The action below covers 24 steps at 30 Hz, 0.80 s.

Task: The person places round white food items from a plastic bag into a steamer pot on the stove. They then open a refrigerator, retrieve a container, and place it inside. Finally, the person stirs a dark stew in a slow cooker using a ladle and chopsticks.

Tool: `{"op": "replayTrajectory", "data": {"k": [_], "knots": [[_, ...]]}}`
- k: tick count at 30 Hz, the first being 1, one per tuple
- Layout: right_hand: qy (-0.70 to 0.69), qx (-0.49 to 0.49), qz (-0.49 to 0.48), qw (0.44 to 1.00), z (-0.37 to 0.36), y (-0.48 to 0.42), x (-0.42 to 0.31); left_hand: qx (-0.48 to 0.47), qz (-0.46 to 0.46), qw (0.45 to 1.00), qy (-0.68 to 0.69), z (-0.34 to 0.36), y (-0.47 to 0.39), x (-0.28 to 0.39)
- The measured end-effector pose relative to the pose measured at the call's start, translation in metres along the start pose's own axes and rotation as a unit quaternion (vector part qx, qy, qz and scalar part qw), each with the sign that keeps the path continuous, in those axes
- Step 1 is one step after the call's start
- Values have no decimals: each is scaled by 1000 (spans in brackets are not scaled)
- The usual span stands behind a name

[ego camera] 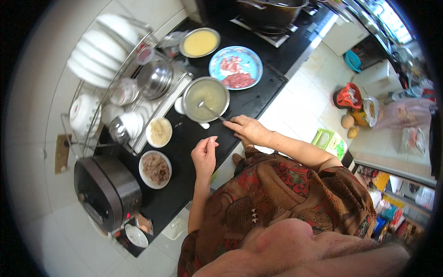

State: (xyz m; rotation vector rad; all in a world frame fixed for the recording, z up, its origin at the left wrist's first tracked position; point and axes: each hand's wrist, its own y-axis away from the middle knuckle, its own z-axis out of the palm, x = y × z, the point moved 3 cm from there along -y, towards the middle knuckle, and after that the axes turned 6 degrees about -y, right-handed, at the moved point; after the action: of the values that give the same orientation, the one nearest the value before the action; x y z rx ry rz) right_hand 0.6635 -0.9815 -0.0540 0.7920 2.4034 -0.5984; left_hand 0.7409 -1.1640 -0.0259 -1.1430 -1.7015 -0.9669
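Note:
My right hand [250, 130] holds the handle of a metal spoon [211, 111], whose bowl dips into pale, cloudy liquid in a steel basin [226, 90]. A white spoon or handle pokes out below the basin's rim. Near the counter's front edge, my left hand [205, 154] is raised with its fingers bent together, and nothing shows in it. Raw sliced meat [238, 79] lies on a blue patterned plate [256, 59] beyond the basin. To the left are a white bowl of pale minced food [159, 133] and a white bowl of brownish meat [155, 168].
A metal bowl of yellow liquid [200, 42] stands behind the basin. The wire dish rack [119, 74] holds white plates and bowls along the wall. A dark rice cooker [107, 190] is at lower left, and a large pot [270, 15] sits on the gas stove at the top.

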Motion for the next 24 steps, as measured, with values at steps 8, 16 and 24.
{"op": "replayTrajectory", "data": {"k": [8, 16, 24], "knots": [[-28, 76, 155, 985, -83, 104, 30, -75, 55, 996, 14, 64, -21, 55], [-3, 202, 294, 934, -202, 254, 108, -184, 124, 974, -48, 249, -44, 121], [-36, 279, 253, 926, -285, 330, 200, -287, 163, 941, -73, 450, -41, 178]]}}
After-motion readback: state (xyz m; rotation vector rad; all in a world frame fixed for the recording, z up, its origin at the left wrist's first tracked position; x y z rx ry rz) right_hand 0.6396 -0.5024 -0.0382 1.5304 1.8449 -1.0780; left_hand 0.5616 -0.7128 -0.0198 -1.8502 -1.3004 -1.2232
